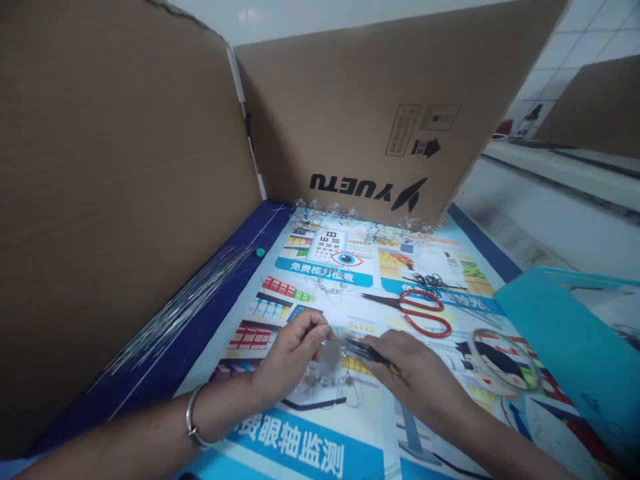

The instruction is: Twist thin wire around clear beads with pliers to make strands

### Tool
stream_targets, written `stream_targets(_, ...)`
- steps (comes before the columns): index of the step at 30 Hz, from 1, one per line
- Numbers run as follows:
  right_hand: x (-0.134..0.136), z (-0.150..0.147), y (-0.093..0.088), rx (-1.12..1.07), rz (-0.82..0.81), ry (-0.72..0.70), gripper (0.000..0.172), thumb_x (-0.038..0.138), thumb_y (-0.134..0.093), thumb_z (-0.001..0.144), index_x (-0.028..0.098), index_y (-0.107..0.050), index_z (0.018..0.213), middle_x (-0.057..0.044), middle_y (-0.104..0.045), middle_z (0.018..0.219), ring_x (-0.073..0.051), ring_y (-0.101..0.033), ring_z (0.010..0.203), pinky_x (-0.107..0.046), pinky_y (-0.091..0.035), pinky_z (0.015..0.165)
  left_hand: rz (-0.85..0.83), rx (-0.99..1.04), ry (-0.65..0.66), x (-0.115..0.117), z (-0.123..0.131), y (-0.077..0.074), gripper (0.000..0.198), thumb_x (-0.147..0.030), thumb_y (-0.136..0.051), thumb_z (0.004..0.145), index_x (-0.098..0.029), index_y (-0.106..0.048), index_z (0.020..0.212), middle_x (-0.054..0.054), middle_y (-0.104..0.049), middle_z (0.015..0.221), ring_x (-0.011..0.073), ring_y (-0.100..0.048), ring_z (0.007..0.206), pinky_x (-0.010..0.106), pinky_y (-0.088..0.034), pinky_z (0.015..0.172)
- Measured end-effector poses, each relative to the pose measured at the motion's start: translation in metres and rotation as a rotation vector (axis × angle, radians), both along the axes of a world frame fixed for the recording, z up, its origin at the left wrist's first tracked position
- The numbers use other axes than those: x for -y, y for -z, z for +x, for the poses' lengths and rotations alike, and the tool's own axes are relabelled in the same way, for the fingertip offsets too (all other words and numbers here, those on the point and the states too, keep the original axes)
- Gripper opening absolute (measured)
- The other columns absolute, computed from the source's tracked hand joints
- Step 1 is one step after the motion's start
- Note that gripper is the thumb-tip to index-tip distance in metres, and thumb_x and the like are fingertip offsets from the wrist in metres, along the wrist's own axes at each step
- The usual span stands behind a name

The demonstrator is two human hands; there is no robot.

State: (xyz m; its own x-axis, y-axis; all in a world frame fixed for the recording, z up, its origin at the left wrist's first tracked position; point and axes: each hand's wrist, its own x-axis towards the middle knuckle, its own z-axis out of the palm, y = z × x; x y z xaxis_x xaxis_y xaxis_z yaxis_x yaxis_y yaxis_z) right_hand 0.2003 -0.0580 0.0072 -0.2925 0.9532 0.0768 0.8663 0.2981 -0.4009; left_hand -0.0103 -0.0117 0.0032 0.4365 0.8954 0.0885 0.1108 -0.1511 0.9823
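Observation:
My left hand (297, 343), with a metal bangle (193, 420) on its wrist, pinches a thin wire piece strung with clear bits. My right hand (407, 367) is wrapped around small dark pliers (367, 350), whose jaws point left and meet the piece close to my left fingertips. A pale round patch (330, 358) hangs between the hands, too blurred to name. Below it lies a loose cluster of clear beads and fine wire (325, 380), partly hidden by my fingers. Beyond the pliers rest scissors (425, 312) with red handles, blades pointing left.
Cardboard panels (350, 120) wall the back and left. Many straight wires (185, 303) lie along the left edge. Clear wired pieces (330, 209) line the back. Dark wire loops (430, 282), a clear ring (505, 360) and a turquoise box (560, 320) sit to the right.

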Motion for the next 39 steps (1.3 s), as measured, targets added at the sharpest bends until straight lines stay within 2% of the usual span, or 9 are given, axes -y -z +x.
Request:
stream_targets(6,0.000,-0.001,-0.001,0.037,-0.056,-0.019,0.026,0.038,-0.044,0.086,0.029,-0.059,0.107,-0.004,-0.061,0.084,-0.020,-0.055,0.080,-0.030,-0.042,0.070,0.044,-0.009,0.006,0.002,-0.001,0.004,0.020,-0.032,-0.042,0.090,-0.016,-0.053,0.084,0.000,-0.056,0.079,0.0070,-0.046,0.053,0.021,-0.039,0.053)
stream_targets(12,0.001,-0.002,0.000,0.066,-0.046,-0.054,0.025,0.036,-0.046,0.086,0.027,-0.059,0.106,-0.004,-0.061,0.085,-0.020,-0.054,0.081,-0.030,-0.041,0.070,0.231,-0.059,-0.024,0.001,-0.003,0.000,0.018,-0.025,-0.041,0.090,-0.017,-0.055,0.083,0.002,-0.058,0.082,0.0128,-0.054,0.079,0.025,-0.040,0.073)
stream_targets(21,0.001,-0.005,-0.002,0.156,-0.007,-0.067,0.023,0.033,-0.050,0.085,0.026,-0.060,0.104,-0.005,-0.061,0.084,-0.020,-0.054,0.081,-0.030,-0.040,0.070,0.447,-0.249,0.048,-0.002,-0.007,-0.009,0.019,-0.020,-0.038,0.090,-0.017,-0.056,0.085,0.004,-0.059,0.084,0.0156,-0.052,0.082,0.029,-0.039,0.076)
stream_targets(27,0.003,-0.006,-0.003,0.165,-0.005,-0.063,0.023,0.032,-0.050,0.084,0.026,-0.059,0.104,-0.005,-0.060,0.085,-0.021,-0.053,0.082,-0.032,-0.041,0.070,0.621,-0.301,0.102,-0.004,-0.010,-0.013,0.016,-0.016,-0.039,0.089,-0.017,-0.055,0.087,0.003,-0.059,0.083,0.0160,-0.051,0.083,0.028,-0.038,0.077)
stream_targets(39,0.003,-0.008,-0.004,0.142,0.044,-0.073,0.022,0.033,-0.051,0.084,0.025,-0.060,0.103,-0.004,-0.060,0.082,-0.020,-0.053,0.079,-0.030,-0.041,0.068,0.640,-0.283,0.099,-0.003,-0.008,-0.016,0.017,-0.017,-0.039,0.089,-0.017,-0.056,0.086,0.005,-0.060,0.080,0.0170,-0.051,0.080,0.030,-0.039,0.074)
